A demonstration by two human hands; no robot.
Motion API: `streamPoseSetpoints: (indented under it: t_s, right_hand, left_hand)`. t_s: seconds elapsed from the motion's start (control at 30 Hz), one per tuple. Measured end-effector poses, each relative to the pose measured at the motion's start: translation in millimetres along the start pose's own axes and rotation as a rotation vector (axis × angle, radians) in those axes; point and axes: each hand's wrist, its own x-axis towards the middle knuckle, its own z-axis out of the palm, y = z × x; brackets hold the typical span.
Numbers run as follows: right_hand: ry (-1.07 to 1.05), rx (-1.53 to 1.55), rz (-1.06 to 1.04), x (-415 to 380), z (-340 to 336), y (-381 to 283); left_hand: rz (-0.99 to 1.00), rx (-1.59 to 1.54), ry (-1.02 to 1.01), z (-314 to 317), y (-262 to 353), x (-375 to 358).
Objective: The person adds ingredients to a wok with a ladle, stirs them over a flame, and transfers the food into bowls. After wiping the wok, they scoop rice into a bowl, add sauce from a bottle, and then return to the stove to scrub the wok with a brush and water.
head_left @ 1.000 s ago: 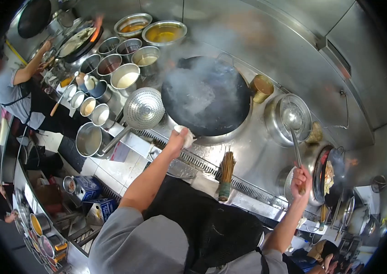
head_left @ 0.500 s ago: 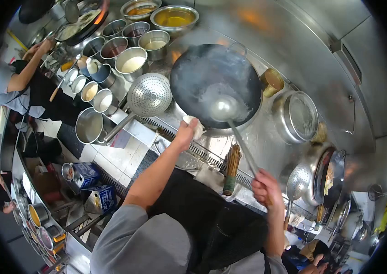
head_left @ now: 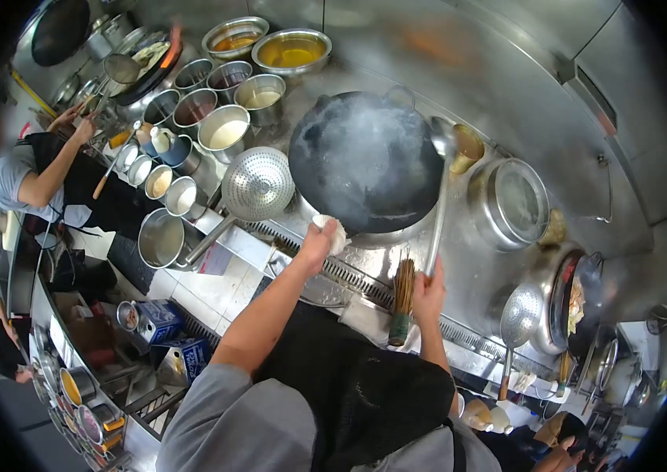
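My left hand (head_left: pixel 317 242) is closed on a white cloth (head_left: pixel 335 234) at the near left edge of a large black wok (head_left: pixel 365 169). Steam rises from the wok and partly veils its inside. My right hand (head_left: pixel 429 296) grips the long handle of a metal ladle (head_left: pixel 443 140), whose bowl is up at the wok's right rim, beside a brass-coloured pot (head_left: pixel 468 149). A bamboo brush (head_left: pixel 402 303) with a green-bound end stands just left of my right hand.
A perforated strainer (head_left: pixel 258 184) lies left of the wok, by a stockpot (head_left: pixel 162 238) and several seasoning containers. Lidded metal bowls (head_left: pixel 518 200) sit at the right, with another strainer (head_left: pixel 521 315) nearer. A co-worker (head_left: pixel 34 173) stands at the far left.
The ladle has gone from inside the wok to its right rim, its handle now steeper. My right hand has moved up and left. The wok looks tilted differently, with its liquid no longer visible.
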Motion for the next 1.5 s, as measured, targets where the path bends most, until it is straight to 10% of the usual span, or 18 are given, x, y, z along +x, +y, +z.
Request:
streamPoseSetpoints:
  t_s: [0.37,0.5,0.8,0.97,1.1,1.2,1.4,1.47,1.5]
  right_hand:
    - [0.077,-0.530,0.432,-142.7,-43.9,90.6]
    - [0.062,-0.706,0.144,-141.1,-37.5,92.9]
    - [-0.331,-0.167,0.337,-71.2,7.3,73.3]
    - [-0.054,0.055,0.316,-41.7,-66.9,-57.2]
    - [0.268,-0.257,0.048,-85.2,-19.7,-39.1]
    - [-0.450,-0.484,0.525,-132.2,-17.5,-10.5]
    - [0.171,-0.384,0.197,-129.3,-8.9,-39.9]
    - [-0.053,-0.510,0.216,-159.6,-0.8,3.6]
    - [-0.393,-0.641,0.677,-142.8,-3.3,-24.1]
  left_hand:
    - [-0.090,0.015,-0.068,4.2,20.3,-12.4]
    - [-0.107,0.000,-0.031,4.5,19.1,-13.6]
    - [-0.226,0.030,-0.105,-0.7,33.4,-10.4]
    - [-0.287,-0.188,-0.242,-13.5,31.6,-3.6]
    - [-0.360,-0.361,-0.271,-16.4,26.7,4.0]
    - [-0.408,-0.367,-0.275,-16.4,33.0,3.0]
    - [-0.454,-0.356,-0.326,-23.5,40.0,3.8]
    - [-0.479,-0.375,-0.387,-25.0,36.2,9.4]
    - [-0.475,-0.394,-0.394,-25.6,32.2,12.6]
